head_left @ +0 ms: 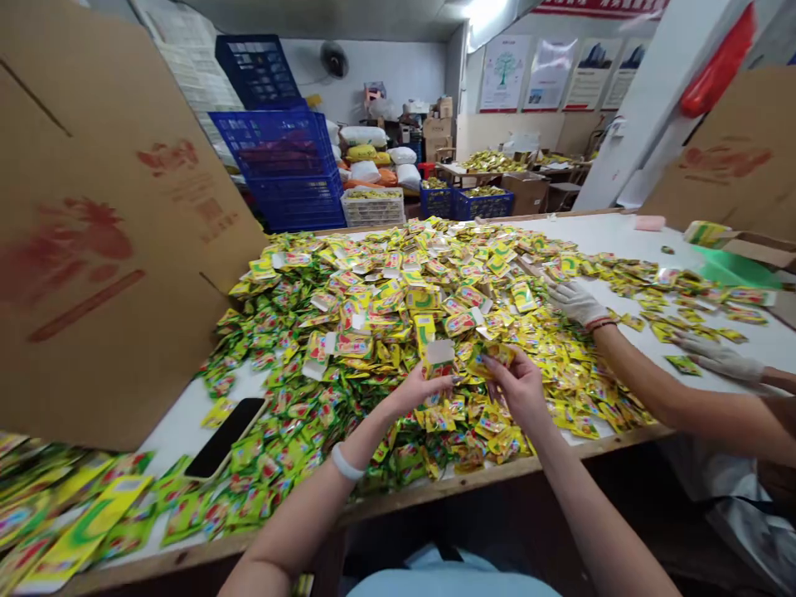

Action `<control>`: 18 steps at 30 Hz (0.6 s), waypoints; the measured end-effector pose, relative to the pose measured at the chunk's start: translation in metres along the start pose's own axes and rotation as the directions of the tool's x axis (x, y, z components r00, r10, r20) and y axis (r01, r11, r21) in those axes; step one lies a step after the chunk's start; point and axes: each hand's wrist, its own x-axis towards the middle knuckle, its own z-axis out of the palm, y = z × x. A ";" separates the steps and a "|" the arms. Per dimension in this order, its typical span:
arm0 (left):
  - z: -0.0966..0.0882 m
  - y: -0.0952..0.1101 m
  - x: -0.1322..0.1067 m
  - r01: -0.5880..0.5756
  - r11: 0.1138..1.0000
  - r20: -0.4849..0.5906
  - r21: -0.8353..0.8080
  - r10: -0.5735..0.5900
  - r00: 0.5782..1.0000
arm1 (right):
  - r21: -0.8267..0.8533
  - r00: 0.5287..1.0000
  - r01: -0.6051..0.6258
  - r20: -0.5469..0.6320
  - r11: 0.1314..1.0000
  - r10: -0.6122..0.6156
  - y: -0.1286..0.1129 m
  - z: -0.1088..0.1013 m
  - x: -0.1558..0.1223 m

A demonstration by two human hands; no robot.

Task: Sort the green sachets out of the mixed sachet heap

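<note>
My left hand (418, 390) is closed around a small carton (440, 355) whose pale flap stands up at the top. Just to its right, my right hand (519, 385) pinches a yellow packet (488, 361) between thumb and fingers; whether it is one packet or more I cannot tell. Both hands hover over a big heap of packets. Green packets (336, 423) lie mostly on the left and yellow packets (584, 381) on the right. Small yellow cartons (354, 344), some with flaps up, are piled on top beyond my hands.
A phone (227, 438) lies on the white table (162, 431) at left, near a large cardboard box (112, 249). A co-worker's gloved hands (575, 303) reach among the packets at right. Blue crates (279, 157) stand behind. A green basin (734, 267) sits far right.
</note>
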 end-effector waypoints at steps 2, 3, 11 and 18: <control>-0.001 0.002 -0.025 0.062 0.993 0.069 -0.103 -0.055 0.996 | -0.032 0.994 0.077 0.086 0.997 -0.074 -0.006 0.026 0.006; -0.004 0.003 -0.035 0.092 0.983 0.103 -0.158 -0.076 0.992 | -0.063 0.983 0.132 0.138 0.989 -0.123 -0.008 0.038 0.007; -0.029 -0.002 -0.077 0.075 0.997 0.087 0.022 -0.077 0.993 | -0.489 0.722 0.512 0.690 0.707 -0.045 -0.005 0.065 0.007; -0.027 -0.014 -0.078 0.214 0.973 0.173 -0.084 -0.197 0.965 | -0.450 0.571 0.459 0.810 0.766 0.133 -0.011 0.052 0.015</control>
